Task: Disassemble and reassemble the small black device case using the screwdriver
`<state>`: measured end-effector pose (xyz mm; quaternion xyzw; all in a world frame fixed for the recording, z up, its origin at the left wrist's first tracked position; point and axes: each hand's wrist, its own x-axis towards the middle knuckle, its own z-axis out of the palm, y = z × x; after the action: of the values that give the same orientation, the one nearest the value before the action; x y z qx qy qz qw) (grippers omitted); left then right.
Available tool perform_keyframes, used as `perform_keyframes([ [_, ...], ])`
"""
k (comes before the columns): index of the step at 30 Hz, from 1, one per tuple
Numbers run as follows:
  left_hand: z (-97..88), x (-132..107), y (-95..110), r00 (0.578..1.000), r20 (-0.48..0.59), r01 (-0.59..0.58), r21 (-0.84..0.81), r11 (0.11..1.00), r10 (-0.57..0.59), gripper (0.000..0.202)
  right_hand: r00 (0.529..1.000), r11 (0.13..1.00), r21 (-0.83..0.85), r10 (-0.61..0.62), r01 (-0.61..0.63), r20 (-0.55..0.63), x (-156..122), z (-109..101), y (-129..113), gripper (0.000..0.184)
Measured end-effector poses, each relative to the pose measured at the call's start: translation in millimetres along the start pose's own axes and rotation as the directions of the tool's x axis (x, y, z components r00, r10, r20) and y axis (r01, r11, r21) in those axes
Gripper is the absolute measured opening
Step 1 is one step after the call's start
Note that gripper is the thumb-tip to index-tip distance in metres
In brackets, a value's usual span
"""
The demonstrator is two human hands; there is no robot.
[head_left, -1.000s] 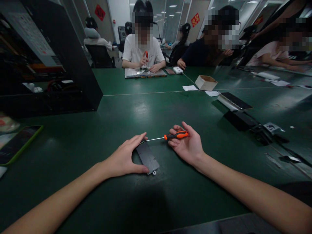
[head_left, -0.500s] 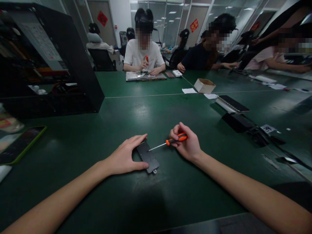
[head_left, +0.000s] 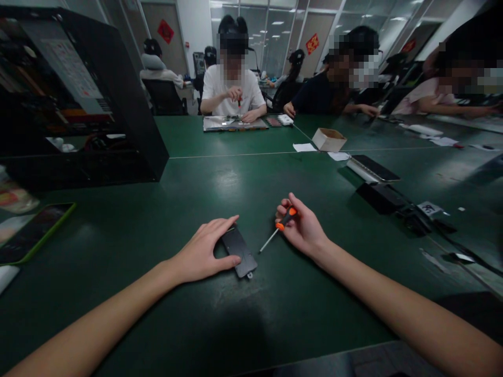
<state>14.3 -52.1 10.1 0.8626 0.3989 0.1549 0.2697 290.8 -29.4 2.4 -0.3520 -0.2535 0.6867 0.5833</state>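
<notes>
Flat dark module: one, a rectangular piece (head_left: 238, 250) lying on the green tabletop (head_left: 188, 199) between the hands; one eyelet tab (head_left: 250, 275) projects from its near end.
Left hand: one (head_left: 202, 254), thumb and fingers parted wide to span the module from its left side, thumb over the near end, fingers at the far end, holding it to the table.
Right hand: one (head_left: 304, 228), fingers curled around the handle of the screwdriver (head_left: 280, 226), thumb raised free of the grip.
Screwdriver tip: just beside the module's right edge and apart from it; whether it meets the tabletop cannot be told.
Steadying: best done with even, light pressure at both ends, so that the module neither slides nor rocks.
Driver control: a fuller wrap, thumb included, would likely aim the slender shaft better; wherever the tip bears, it should sit square and point away from the left fingertips.
Counts, near objects: one green-cased phone (head_left: 39, 230) at left; one open carton (head_left: 329, 140) ahead, with two paper sheets (head_left: 304, 147) beside it.
Counts, background: one white-shirted co-worker (head_left: 233, 91) opposite, holding a second tool (head_left: 239, 102); three red wall signs (head_left: 165, 31).
</notes>
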Motion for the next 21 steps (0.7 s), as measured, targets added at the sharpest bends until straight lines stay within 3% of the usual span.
perform_keyframes([
  [6, -0.3, 1, -1, 0.999, 0.035, -0.016, 0.017, 1.0, 0.015, 0.112, 0.994, 0.99, -0.08, -0.112, 0.112, 0.006, -6, 7, 1, 0.044],
  [9, -0.5, 1, 0, 0.999, 0.038, -0.013, 0.034, 0.999, 0.012, 0.121, 0.952, 0.93, -0.205, -0.302, 0.305, 0.046, -18, 12, -5, 0.042],
  [11, -0.5, 2, 0, 0.999, 0.041, -0.017, 0.035, 0.999, 0.015, 0.118, 0.847, 0.781, -0.336, -0.513, 0.527, 0.139, -28, 13, -12, 0.041],
  [13, -0.2, 2, -1, 0.999, 0.04, -0.03, 0.029, 0.999, 0.029, 0.11, 0.675, 0.555, -0.402, -0.681, 0.728, 0.282, -36, 10, -20, 0.039],
  [15, 0.4, 2, -3, 0.999, 0.033, -0.044, 0.022, 0.999, 0.043, 0.099, 0.5, 0.333, -0.404, -0.745, 0.852, 0.441, -42, 5, -25, 0.037],
  [16, 0.7, 2, -3, 0.998, 0.028, -0.049, 0.02, 0.999, 0.048, 0.093, 0.437, 0.245, -0.398, -0.735, 0.884, 0.518, -43, 3, -27, 0.035],
  [17, 1.0, 2, -4, 0.998, 0.024, -0.053, 0.019, 0.998, 0.052, 0.088, 0.405, 0.188, -0.397, -0.703, 0.899, 0.585, -43, 1, -27, 0.033],
  [19, 1.4, 1, -5, 0.998, 0.017, -0.059, 0.02, 0.998, 0.058, 0.082, 0.43, 0.167, -0.428, -0.631, 0.888, 0.646, -43, -1, -26, 0.029],
  [21, 1.2, 1, -5, 0.998, 0.012, -0.059, 0.028, 0.998, 0.059, 0.08, 0.535, 0.231, -0.512, -0.601, 0.828, 0.593, -42, -2, -24, 0.028],
])
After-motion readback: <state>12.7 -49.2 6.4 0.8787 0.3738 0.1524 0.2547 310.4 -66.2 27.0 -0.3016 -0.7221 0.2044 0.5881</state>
